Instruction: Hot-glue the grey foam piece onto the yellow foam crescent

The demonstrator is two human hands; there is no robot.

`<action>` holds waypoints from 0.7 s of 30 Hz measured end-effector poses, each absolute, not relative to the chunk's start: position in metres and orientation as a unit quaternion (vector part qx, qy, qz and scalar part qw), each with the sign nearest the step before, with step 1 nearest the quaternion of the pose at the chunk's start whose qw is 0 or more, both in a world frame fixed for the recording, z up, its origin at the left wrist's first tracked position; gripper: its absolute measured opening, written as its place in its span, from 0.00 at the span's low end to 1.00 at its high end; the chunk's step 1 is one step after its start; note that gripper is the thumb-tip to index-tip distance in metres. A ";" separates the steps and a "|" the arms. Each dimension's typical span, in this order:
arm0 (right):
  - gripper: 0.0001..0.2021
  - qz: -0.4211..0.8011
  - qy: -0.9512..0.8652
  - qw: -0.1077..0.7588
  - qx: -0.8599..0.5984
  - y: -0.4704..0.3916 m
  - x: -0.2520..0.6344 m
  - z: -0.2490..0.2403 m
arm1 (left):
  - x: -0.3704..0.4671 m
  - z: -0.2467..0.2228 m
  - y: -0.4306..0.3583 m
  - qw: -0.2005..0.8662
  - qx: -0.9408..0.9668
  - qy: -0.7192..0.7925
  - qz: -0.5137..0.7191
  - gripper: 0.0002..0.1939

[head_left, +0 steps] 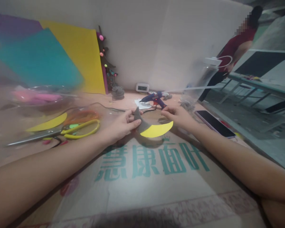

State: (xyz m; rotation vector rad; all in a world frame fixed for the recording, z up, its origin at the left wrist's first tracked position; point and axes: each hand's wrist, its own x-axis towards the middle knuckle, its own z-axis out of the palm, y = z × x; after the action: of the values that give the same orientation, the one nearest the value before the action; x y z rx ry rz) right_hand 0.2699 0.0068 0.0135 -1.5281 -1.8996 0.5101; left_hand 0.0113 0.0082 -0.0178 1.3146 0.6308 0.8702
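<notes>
Your grey moon shape [144, 125] w/ a yellow piece [156, 130] on it is mid-frame. Your L hand [124, 126] pinches the grey end. It's prob. light, soft, bendy & not slippery; the thin yellow tip could crease, so hold the thick grey bit. Your R hand [180, 117] is nearby, fingers bent; can't tell if they pinch anything. Under both: a sheet w/ green letters [123, 196]. Glue gun [154, 97] top-center, scissors [42, 135] left, person [237, 44] upper right.
</notes>
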 end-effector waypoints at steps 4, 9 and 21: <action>0.17 0.094 -0.740 0.276 -0.607 0.021 0.294 0.015 | 0.010 -0.018 0.010 0.655 0.590 0.279 0.382 0.26; 0.19 -0.026 -0.735 0.216 -0.642 0.033 0.326 0.017 | 0.007 -0.018 0.013 0.642 0.601 0.289 0.378 0.24; 0.24 0.117 -0.691 0.465 -0.540 -0.006 0.272 0.030 | 0.013 -0.007 0.001 0.625 0.536 0.327 0.463 0.23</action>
State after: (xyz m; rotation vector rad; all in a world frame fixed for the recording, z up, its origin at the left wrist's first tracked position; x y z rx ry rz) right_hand 0.2720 -0.0060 0.0299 -1.3265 -1.6982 0.2871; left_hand 0.0126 0.0008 -0.0072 1.2294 0.7502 1.0631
